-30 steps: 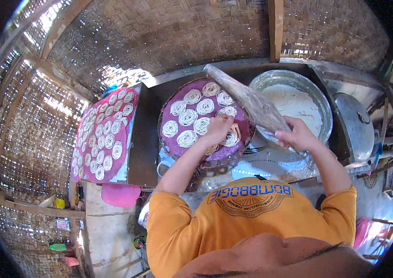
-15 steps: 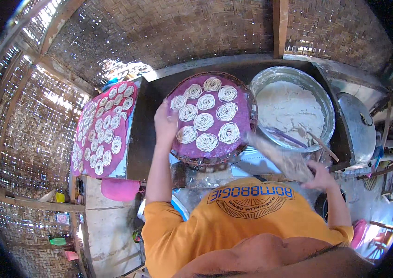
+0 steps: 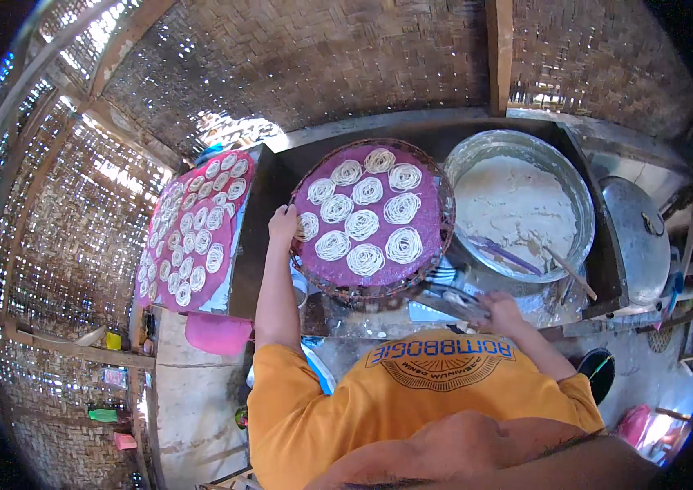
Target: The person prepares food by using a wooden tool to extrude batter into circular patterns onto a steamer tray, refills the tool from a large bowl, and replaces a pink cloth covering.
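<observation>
A round woven tray (image 3: 449,214) with a purple lining carries several white coiled nests of thin strands (image 3: 364,225). My left hand (image 3: 283,222) is closed on the tray's left rim, right beside one nest. Just off the tray's lower right edge, my right hand (image 3: 500,314) grips a flat fan-like thing (image 3: 454,300); it is turned nearly edge-on and blurred, so its exact kind is unclear. To the right of the tray stands a wide metal basin (image 3: 579,196) with white dough-like paste (image 3: 510,196) in it. A purple tool (image 3: 506,255) and a wooden stick (image 3: 569,273) rest at its near side.
On the left, a pink sheet (image 3: 168,278) bears many more nests. A large metal lid or pot (image 3: 637,237) stands beyond the basin. Woven walls (image 3: 363,65) enclose the back and left. A pink rounded thing (image 3: 217,333) hangs below the left sheet's edge.
My right hand has swung left and inward with the fan-like thing, which has turned from broad side to nearly edge-on. My left hand has shifted slightly down along the tray's rim.
</observation>
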`<action>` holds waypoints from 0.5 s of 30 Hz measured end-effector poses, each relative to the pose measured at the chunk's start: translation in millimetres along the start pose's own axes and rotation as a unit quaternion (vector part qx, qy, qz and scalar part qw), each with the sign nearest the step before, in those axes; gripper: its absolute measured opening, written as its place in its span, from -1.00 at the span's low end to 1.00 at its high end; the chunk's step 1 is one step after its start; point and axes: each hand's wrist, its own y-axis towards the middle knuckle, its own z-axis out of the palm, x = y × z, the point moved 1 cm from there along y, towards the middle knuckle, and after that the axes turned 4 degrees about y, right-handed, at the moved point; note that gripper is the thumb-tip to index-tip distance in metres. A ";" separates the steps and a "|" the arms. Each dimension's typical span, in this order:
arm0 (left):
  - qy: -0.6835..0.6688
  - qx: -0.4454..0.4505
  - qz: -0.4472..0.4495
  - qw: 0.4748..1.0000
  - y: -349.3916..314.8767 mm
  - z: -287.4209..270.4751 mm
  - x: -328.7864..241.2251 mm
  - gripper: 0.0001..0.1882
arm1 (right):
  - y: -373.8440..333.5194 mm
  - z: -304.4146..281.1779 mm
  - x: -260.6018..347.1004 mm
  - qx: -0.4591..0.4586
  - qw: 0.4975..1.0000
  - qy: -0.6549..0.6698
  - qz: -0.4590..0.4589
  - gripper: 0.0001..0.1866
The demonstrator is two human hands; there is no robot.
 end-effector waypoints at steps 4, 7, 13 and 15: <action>-0.056 0.020 -0.019 0.998 -1.7 -6.8 -13.2 -0.52 | 32.9 -47.3 53.5 -0.245 0.955 0.085 -0.146 -0.64; 0.094 0.086 0.049 0.991 6.6 -11.8 1.2 -0.53 | 73.3 -81.8 82.8 -0.316 0.925 0.143 -0.156 -0.76; 0.136 0.083 0.041 0.986 -1.2 -15.5 -48.4 -0.56 | 126.1 -97.6 82.6 -0.260 0.961 -0.089 -0.025 -0.73; 0.079 0.072 0.025 0.994 -4.1 -14.7 -33.9 -0.53 | 126.9 -92.8 89.5 -0.227 0.969 -0.087 -0.042 -0.73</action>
